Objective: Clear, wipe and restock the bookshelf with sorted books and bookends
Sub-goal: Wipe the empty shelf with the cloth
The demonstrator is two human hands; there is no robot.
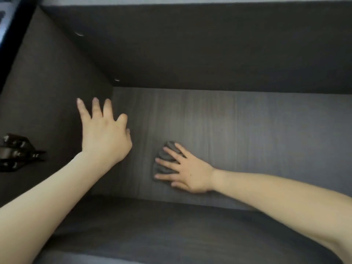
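Inside dark bookshelf compartment (pixel 247 126). Right hand (pixel 187 172) flat, fingers straight and fanned, presses crumpled gray cloth (pixel 170 146) on the back panel, low, left of centre. Left hand (pixel 103 134) spread wide, holds nothing, at the corner by left side wall (pixel 47 88); contact unclear. Black hinge (pixel 17 152) on that wall.
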